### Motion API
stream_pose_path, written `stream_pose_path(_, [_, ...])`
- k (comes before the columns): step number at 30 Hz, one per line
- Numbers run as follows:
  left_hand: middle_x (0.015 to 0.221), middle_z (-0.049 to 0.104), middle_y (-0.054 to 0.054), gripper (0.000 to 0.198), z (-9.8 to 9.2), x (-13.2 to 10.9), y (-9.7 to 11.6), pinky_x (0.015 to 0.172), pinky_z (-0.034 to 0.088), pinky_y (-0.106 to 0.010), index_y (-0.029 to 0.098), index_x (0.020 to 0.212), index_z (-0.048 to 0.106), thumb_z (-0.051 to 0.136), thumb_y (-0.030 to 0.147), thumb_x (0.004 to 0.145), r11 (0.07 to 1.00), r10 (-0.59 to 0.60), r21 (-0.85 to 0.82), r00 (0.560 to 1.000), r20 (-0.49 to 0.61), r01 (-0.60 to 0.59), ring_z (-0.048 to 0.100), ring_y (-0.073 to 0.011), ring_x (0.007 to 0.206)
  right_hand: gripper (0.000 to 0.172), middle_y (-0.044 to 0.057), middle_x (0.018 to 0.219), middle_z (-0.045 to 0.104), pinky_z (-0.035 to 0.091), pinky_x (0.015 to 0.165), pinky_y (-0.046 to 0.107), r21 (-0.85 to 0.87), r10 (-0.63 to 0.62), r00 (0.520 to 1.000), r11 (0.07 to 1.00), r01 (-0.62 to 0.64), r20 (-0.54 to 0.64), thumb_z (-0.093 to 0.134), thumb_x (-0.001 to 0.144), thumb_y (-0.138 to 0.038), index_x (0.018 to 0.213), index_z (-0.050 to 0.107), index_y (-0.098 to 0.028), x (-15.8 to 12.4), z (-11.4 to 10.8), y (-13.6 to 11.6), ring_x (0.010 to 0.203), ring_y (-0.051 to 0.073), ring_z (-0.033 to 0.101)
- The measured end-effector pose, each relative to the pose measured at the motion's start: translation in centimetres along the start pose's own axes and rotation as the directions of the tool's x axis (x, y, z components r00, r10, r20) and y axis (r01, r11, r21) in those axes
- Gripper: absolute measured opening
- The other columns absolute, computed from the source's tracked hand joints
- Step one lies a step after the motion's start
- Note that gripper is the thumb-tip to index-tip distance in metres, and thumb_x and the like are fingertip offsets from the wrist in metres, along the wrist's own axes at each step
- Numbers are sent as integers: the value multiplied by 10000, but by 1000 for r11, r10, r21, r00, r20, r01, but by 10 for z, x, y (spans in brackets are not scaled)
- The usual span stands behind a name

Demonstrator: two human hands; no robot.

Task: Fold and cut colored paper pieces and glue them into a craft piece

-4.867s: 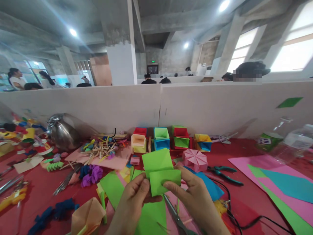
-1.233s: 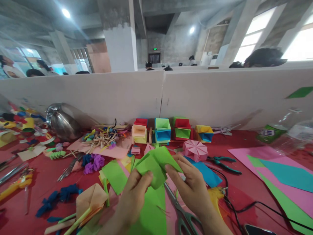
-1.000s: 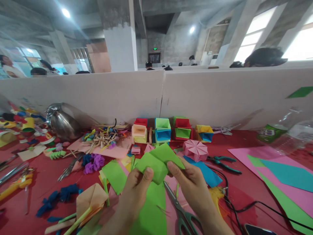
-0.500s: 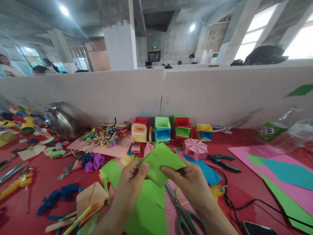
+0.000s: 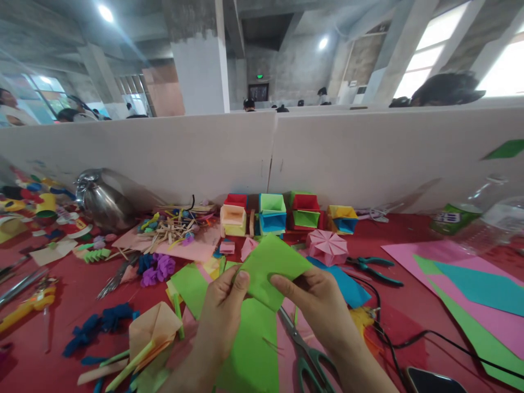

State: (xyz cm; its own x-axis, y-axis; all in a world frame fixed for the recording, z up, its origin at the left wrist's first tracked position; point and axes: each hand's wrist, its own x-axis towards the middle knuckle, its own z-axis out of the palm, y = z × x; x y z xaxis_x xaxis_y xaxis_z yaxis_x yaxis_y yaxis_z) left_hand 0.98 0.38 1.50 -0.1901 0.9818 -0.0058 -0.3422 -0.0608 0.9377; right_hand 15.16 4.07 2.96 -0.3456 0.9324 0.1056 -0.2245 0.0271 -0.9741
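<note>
I hold a folded piece of light green paper (image 5: pixel 272 267) above the red table (image 5: pixel 73 305), turned like a diamond. My left hand (image 5: pixel 223 311) pinches its left corner with thumb on top. My right hand (image 5: pixel 317 303) grips its lower right edge, index finger pressed along the fold. Beneath my hands lie flat green sheets (image 5: pixel 249 349) and a pair of scissors (image 5: pixel 305 355). A row of small folded paper boxes (image 5: pixel 272 214) stands by the white partition (image 5: pixel 344 158).
A pink paper rosette (image 5: pixel 326 245) and teal pliers (image 5: pixel 374 268) lie to the right, with large pink, blue and green sheets (image 5: pixel 475 289) and a black cable (image 5: pixel 429 335). Left are a metal kettle (image 5: pixel 102 199), wooden sticks (image 5: pixel 170 232), purple flowers (image 5: pixel 158 268). Plastic bottles (image 5: pixel 487 218) lie far right.
The green paper has been turned and flattened from a puffed, part-open fold into a flat diamond. Both hands kept their hold and shifted slightly up.
</note>
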Motion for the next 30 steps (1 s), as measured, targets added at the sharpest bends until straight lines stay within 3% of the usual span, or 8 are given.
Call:
stream_pose_path(6, [536, 562, 25, 296, -12, 8, 6, 465, 459, -203, 144, 636, 635, 644, 424, 730, 978, -48, 210, 990, 135, 18, 577, -122, 488, 174, 13, 825, 738, 529, 748, 272, -63, 14, 998, 998, -10, 64, 737, 694, -243, 863, 721, -207, 0, -5, -2, 751, 169, 673])
stream_pose_path(10, [471, 503, 47, 346, -12, 7, 7, 408, 441, -196, 158, 578, 564, 577, 438, 781, 950, 26, 309, 998, 52, -40, 568, -116, 409, 217, 22, 887, 716, 510, 746, 274, 20, -6, 996, 1000, 4, 94, 711, 725, -243, 931, 658, -198, 1, -1, 3, 807, 166, 655])
stream_pose_path(14, [538, 589, 19, 332, -9, 5, 6, 462, 470, -204, 164, 626, 595, 527, 429, 814, 920, 141, 372, 990, -24, -122, 593, -125, 475, 249, 22, 832, 692, 482, 627, 224, 19, 14, 992, 1000, -17, 124, 720, 715, -243, 932, 622, -172, 3, 1, 8, 718, 135, 621])
stream_pose_path(16, [568, 610, 10, 322, -10, 7, 6, 494, 479, -204, 162, 615, 601, 549, 419, 800, 922, 124, 369, 992, 13, -120, 603, -129, 517, 203, 11, 801, 681, 462, 599, 208, -10, 16, 993, 1000, -15, 113, 705, 730, -253, 901, 628, -175, 4, -1, 8, 682, 118, 598])
stream_pose_path(20, [585, 653, 2, 191, -16, 13, 7, 529, 472, -195, 152, 695, 655, 661, 341, 723, 945, -23, 325, 987, 161, -31, 609, -126, 553, 146, 3, 801, 667, 475, 724, 258, -48, 6, 995, 999, -1, 97, 699, 733, -264, 838, 630, -188, 4, -7, 4, 764, 143, 602])
stream_pose_path(26, [514, 640, 2, 173, -9, 10, 5, 495, 447, -193, 146, 622, 649, 663, 291, 715, 946, 31, 321, 998, 52, -46, 600, -126, 517, 208, 21, 809, 679, 489, 745, 287, -53, 22, 986, 998, -13, 168, 706, 725, -264, 891, 625, -168, 3, 1, 5, 784, 171, 629])
stream_pose_path(30, [512, 645, 3, 133, -7, 6, 6, 499, 452, -199, 144, 658, 683, 680, 271, 695, 954, 10, 297, 999, 52, -25, 600, -129, 507, 168, 12, 752, 652, 470, 656, 251, -79, 26, 986, 997, -13, 163, 688, 741, -265, 853, 636, -151, 2, 1, 4, 690, 135, 588])
